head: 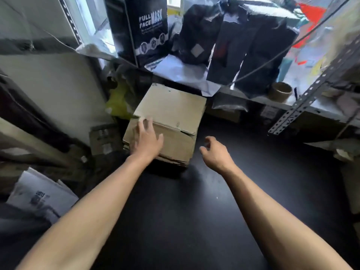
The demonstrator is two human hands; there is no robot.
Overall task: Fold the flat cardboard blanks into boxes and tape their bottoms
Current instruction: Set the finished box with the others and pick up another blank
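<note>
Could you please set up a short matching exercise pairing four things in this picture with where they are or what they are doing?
1. left hand
2. right hand
3. tape roll
4. mask box

A. on the shelf, far right
B. resting on the cardboard stack
C. on the shelf, far left
D. in the air, holding nothing

Pairs: 1-B, 2-D, 3-A, 4-C

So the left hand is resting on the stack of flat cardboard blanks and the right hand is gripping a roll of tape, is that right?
Not quite. In the head view the right hand grips nothing; it hovers over the dark floor with loosely curled fingers. The roll of tape sits on the shelf. The left hand does rest on the stack of flat cardboard blanks.
</note>
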